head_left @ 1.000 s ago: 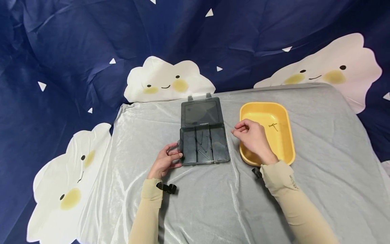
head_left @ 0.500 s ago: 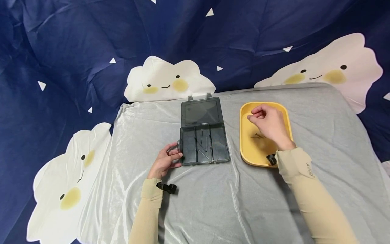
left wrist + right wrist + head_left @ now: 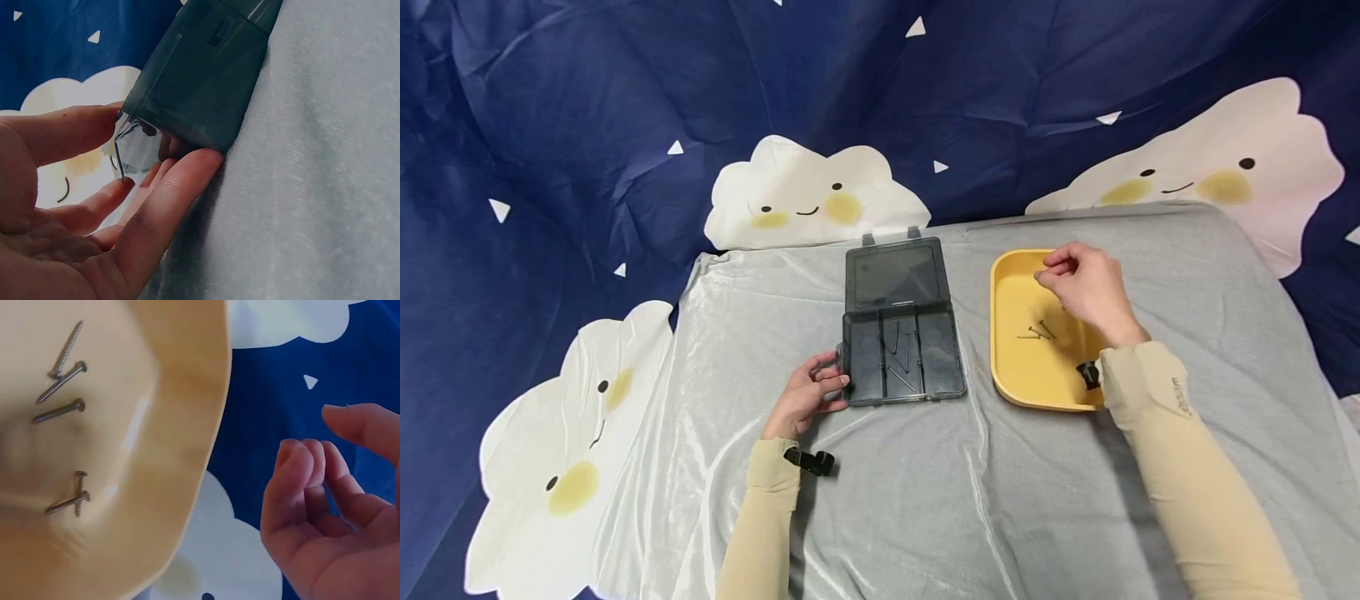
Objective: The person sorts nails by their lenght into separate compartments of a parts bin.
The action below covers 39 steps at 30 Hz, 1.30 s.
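Note:
My left hand [image 3: 801,398] grips the left side of a dark, see-through box [image 3: 862,358]; in the left wrist view its fingers [image 3: 169,194] touch the box [image 3: 194,81] around a clear part. The box's lid [image 3: 897,275] lies back, and several screws [image 3: 902,379] lie in the middle compartment. Above the right part of a yellow tray [image 3: 1011,367] hovers my right hand [image 3: 1093,292], fingers bent. The right wrist view shows nothing between thumb and fingertips of that hand [image 3: 337,556], beside the tray [image 3: 194,425] with several screws [image 3: 61,412] inside.
Grey cloth [image 3: 887,500] covers the table under the box and tray. A dark blue curtain [image 3: 985,83] with white clouds and triangles hangs behind the table and along its left side.
My right hand has moved from the tray's left edge to the right and away from me. Screws in the tray lie differently from one second ago. My left hand stays at the box.

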Tool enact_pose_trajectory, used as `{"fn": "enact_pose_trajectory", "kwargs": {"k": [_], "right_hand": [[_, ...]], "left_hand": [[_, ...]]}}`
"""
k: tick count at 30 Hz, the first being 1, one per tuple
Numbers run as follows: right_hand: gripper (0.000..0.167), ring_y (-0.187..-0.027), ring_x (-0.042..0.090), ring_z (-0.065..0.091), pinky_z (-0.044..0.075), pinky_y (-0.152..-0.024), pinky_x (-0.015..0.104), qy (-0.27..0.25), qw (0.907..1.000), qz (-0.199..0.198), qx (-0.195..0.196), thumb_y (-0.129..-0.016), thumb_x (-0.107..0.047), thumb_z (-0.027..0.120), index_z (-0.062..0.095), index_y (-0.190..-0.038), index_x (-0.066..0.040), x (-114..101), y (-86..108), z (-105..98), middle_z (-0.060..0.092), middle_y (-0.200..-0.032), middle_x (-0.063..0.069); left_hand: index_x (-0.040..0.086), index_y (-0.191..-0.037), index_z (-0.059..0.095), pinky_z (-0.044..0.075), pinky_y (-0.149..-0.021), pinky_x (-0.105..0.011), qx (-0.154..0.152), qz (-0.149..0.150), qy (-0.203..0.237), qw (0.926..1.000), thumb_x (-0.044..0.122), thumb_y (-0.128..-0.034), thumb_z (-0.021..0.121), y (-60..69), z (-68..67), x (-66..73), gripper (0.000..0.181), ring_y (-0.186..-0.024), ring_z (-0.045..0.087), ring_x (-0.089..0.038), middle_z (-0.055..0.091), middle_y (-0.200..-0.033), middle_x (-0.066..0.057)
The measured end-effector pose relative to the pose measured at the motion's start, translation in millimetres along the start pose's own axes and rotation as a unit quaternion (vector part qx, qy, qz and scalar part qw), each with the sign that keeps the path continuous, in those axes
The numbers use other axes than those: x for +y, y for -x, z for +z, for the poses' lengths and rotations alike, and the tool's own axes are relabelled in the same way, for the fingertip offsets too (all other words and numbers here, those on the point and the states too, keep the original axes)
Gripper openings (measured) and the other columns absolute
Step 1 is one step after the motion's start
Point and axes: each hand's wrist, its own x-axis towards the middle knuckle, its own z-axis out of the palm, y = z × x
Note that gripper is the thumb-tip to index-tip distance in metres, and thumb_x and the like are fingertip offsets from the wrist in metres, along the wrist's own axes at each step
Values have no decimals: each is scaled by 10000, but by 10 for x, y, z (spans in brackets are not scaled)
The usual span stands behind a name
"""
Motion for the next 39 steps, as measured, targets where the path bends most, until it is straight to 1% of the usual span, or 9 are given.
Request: {"fn": "enact_pose_trajectory", "kwargs": {"k": [4,8,12,17,23,25,29,32,39], "right_hand": [[239,-657,18,540,422,-601,171,115,9996,64,-254,-873,-192,674,649,-1017,-3,74,-48,28,687,-963,186],[240,-728,93,564,427,-656,211,296,9981,149,-521,-869,-173,670,640,-1024,8,152,-89,65,684,-952,180],[219,-741,148,566,416,-692,263,465,9964,157,-689,-852,-161,666,642,-989,8,219,-111,110,674,-889,152],[175,-754,235,572,421,-686,291,630,9942,136,-864,-837,-131,654,636,-922,21,306,-123,168,656,-843,155],[196,-850,354,578,451,-760,393,1037,9857,153,-1320,-831,-150,639,636,-890,37,418,-133,202,652,-877,187],[203,-848,357,572,452,-748,386,1205,9806,158,-1535,-826,-165,640,634,-879,30,449,-141,207,650,-867,175],[183,-785,308,555,421,-658,305,1397,9724,319,-1843,-821,-180,640,621,-833,2,485,-152,230,624,-807,124],[165,-744,271,538,395,-621,273,1478,9683,455,-1963,-825,-181,636,605,-796,-21,499,-148,254,601,-764,93],[160,-716,252,518,386,-612,280,1520,9630,580,-2149,-845,-175,632,593,-784,-32,508,-120,292,568,-718,72]], "left_hand": [[57,-1455,360,579,-635,-295,-17,25,3,10000,-16,-883,645,-4,-9,-6,643,-885,643,-120,530,-1265,-174],[61,-1444,374,578,-625,-294,1,30,60,10000,-24,-877,646,1,-2,-5,635,-875,646,-123,549,-1220,-149],[68,-1436,385,578,-618,-298,27,31,96,9999,-29,-874,645,6,2,-3,627,-867,650,-126,567,-1165,-110],[83,-1421,405,577,-619,-300,65,8,110,9999,-36,-876,636,5,8,-5,604,-872,649,-133,567,-1145,-89],[79,-1423,406,578,-624,-303,64,17,89,9999,-32,-879,634,-1,7,-3,600,-884,646,-130,556,-1139,-82],[78,-1430,401,579,-623,-305,56,23,82,9999,-32,-879,636,-1,4,-2,609,-880,646,-129,549,-1113,-74],[82,-1444,397,580,-623,-305,41,8,99,9999,-32,-878,639,2,-3,1,626,-870,647,-130,529,-1075,-58],[87,-1452,398,580,-627,-303,24,-14,112,9999,-29,-879,641,5,-5,2,633,-872,648,-128,516,-1079,-57],[79,-1469,383,580,-633,-296,-36,0,142,9999,-20,-883,646,19,-16,6,650,-873,648,-111,508,-1106,-68]]}}
